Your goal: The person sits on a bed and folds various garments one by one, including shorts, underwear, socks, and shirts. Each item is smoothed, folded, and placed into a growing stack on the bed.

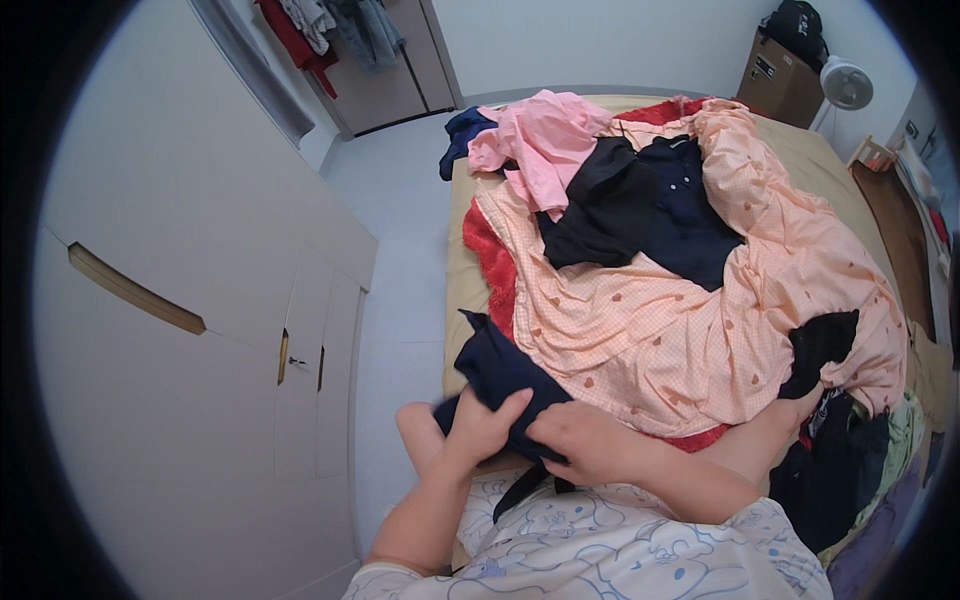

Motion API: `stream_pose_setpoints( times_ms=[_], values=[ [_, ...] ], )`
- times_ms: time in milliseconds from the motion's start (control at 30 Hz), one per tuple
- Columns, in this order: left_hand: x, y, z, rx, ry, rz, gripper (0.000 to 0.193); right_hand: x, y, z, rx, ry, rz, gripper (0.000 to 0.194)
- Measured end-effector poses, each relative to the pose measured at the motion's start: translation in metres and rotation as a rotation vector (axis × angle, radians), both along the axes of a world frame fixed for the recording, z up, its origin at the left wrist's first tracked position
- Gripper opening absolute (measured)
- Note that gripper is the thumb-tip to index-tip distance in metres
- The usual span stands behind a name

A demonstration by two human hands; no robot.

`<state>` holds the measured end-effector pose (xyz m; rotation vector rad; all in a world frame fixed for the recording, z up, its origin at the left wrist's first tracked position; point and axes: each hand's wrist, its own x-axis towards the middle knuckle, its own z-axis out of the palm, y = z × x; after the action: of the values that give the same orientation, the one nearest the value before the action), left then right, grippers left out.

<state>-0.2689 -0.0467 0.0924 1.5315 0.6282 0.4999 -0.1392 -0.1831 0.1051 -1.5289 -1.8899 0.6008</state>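
A dark navy garment point(510, 375) lies across my lap, bunched and partly folded over. My left hand point(491, 424) grips its near left part, thumb on top of the cloth. On the right side, my right hand point(577, 439) holds the same garment with curled fingers. Dark straps or strips of cloth point(521, 491) hang below my hands onto my patterned shirt. The garment's far corner rests against the left edge of the bed. What kind of garment it is, I cannot tell.
Ahead on the bed point(817, 165) spreads a peach checked quilt point(645, 345). A pink garment point(551, 139), a black garment point(607, 202) and a navy buttoned garment point(686, 217) lie on it. Dark clothes point(832, 465) are heaped at my right. A white wardrobe point(187, 405) stands left; a fan point(847, 82) stands far right.
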Motion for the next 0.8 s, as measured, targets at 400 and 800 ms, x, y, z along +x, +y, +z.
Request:
stream_pose_setpoints(
  times_ms=[400, 800],
  values=[
    [0.059, -0.021, 0.083, -0.439, -0.247, -0.374, 0.047, 0.054, -0.077, 0.067, 0.286, 0.943, -0.351, 0.015],
    [0.063, -0.051, 0.08, -0.326, -0.243, -0.754, 0.083, 0.035, -0.078, 0.046, 0.405, 0.878, -0.32, 0.024]
  ],
)
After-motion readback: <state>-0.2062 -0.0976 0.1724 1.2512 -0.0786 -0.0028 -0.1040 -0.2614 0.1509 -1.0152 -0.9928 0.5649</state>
